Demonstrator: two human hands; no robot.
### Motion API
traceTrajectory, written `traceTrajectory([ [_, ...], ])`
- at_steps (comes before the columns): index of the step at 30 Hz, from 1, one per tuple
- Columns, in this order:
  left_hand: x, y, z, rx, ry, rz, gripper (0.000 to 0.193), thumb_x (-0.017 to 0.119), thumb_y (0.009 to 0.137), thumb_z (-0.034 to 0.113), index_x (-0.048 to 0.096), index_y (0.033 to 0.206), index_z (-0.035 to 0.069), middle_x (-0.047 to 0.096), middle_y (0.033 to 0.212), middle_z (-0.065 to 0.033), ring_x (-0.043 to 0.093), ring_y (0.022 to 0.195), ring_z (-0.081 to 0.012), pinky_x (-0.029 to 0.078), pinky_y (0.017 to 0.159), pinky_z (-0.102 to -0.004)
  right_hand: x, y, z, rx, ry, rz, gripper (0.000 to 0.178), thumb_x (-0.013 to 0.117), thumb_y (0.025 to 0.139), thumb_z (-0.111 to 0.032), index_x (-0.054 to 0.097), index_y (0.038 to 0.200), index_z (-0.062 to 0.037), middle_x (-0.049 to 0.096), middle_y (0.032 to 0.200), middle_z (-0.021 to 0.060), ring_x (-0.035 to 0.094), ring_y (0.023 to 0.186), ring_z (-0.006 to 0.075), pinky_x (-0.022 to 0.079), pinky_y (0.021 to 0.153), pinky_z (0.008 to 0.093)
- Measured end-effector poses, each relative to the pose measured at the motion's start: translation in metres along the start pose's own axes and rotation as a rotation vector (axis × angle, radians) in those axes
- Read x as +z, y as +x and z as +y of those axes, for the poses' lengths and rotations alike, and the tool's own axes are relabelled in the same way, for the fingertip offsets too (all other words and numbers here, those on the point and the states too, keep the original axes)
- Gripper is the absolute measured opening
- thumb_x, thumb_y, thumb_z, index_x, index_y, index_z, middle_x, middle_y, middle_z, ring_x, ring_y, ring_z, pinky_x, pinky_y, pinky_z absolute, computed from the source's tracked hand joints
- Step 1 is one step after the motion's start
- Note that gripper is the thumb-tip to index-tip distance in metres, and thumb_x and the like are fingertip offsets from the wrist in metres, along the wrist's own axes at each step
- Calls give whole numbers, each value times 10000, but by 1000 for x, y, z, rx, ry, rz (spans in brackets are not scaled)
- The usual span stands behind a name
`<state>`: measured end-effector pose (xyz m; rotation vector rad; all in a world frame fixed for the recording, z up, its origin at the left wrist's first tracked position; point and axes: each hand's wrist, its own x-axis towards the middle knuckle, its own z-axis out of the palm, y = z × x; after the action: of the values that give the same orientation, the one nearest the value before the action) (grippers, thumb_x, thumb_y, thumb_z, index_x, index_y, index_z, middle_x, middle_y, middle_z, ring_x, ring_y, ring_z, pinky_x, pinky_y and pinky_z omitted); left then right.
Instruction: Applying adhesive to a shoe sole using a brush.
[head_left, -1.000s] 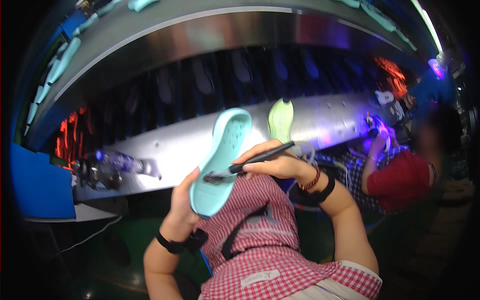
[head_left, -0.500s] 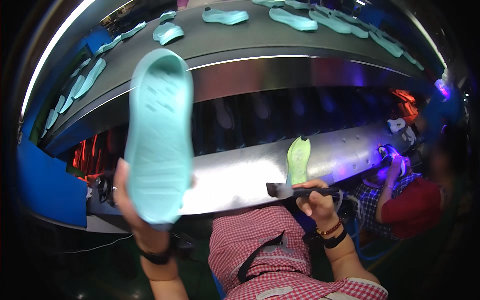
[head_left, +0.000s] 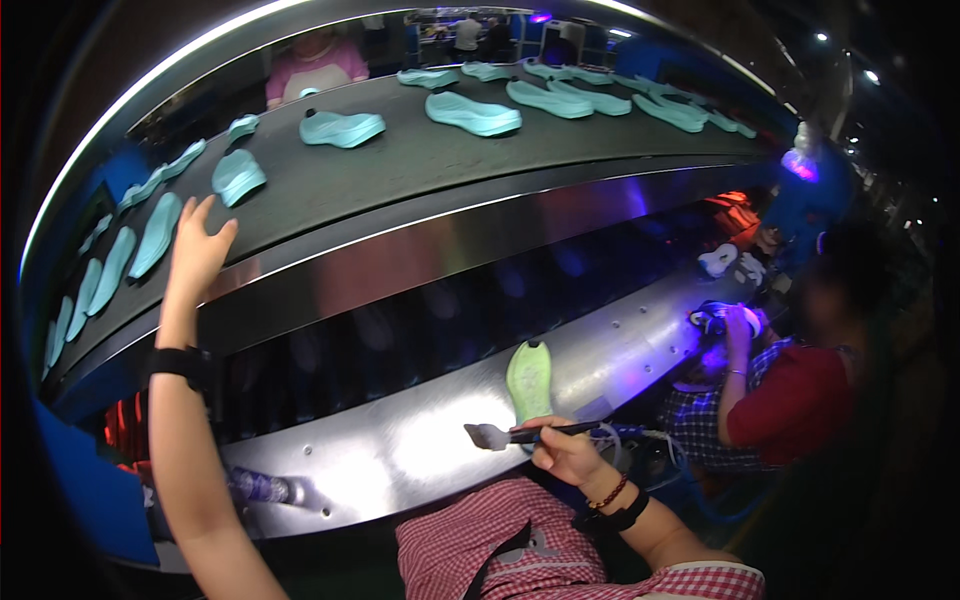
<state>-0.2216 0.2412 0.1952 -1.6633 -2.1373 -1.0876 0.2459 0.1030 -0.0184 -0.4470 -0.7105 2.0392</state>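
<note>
My left hand reaches out over the dark conveyor belt with its fingers spread and nothing in them. Beside its fingertips lies a light-blue shoe sole; I cannot tell if they touch. Another light-blue sole rests just beyond the hand. In my right hand is a flat brush, its dark handle gripped and its bristles pointing left. Behind that hand, a pale-green shoe sole lies on the shiny metal bench, its near end partly hidden by the hand and brush.
Several more light-blue soles are spread along the belt. A clear bottle lies at the bench's left end. To the right, a co-worker in a red sleeve handles a shoe under violet light. Another person is across the belt.
My left hand has let go of the light-blue sole it held up and now stretches over the belt. The view has shifted, showing more of the belt. My right hand keeps the brush.
</note>
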Motion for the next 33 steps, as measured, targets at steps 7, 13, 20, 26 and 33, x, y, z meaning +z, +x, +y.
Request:
traceTrajectory([
  [7, -9, 45, 43, 228, 652, -114, 716, 655, 722, 228, 342, 1350, 84, 336, 1394, -117, 281, 1299, -304, 264, 1039, -455, -18, 3, 5, 27, 77, 99, 254, 480, 902, -100, 539, 1130, -3, 577, 1121, 160, 505, 602, 117, 411, 553, 228],
  [13, 24, 64, -11, 169, 464, -207, 504, 644, 741, 194, 486, 1178, 0, 530, 1168, -190, 455, 1108, -365, 389, 924, -395, -15, 12, 16, 41, 91, 197, 274, 515, 896, -100, 527, 1133, 37, 600, 889, 76, 534, 579, 102, 395, 497, 207],
  [20, -3, 23, -40, 430, 89, -16, 197, 570, 835, 153, 540, 918, -23, 566, 940, -142, 531, 886, -283, 393, 815, -369, -12, 10, 17, -36, 4, 134, 279, 579, 822, 5, 546, 1099, 17, 581, 1091, 137, 556, 846, 115, 435, 694, 201],
  [26, -55, -134, -29, -340, -1482, 24, 467, 467, 843, 165, 405, 1261, -33, 493, 1192, -145, 516, 1076, -221, 398, 950, -348, -5, 30, 20, -120, -195, 37, 214, 607, 775, 35, 603, 987, 8, 623, 1029, 146, 575, 966, 172, 435, 877, 292],
  [33, -17, -259, 42, -513, -1461, -524, 638, 568, 652, 123, 423, 1250, -46, 576, 1075, -130, 596, 897, -211, 480, 836, -309, 44, 23, -2, -222, -61, -114, 241, 577, 750, 58, 598, 989, 29, 632, 984, 160, 596, 958, 231, 433, 912, 340],
])
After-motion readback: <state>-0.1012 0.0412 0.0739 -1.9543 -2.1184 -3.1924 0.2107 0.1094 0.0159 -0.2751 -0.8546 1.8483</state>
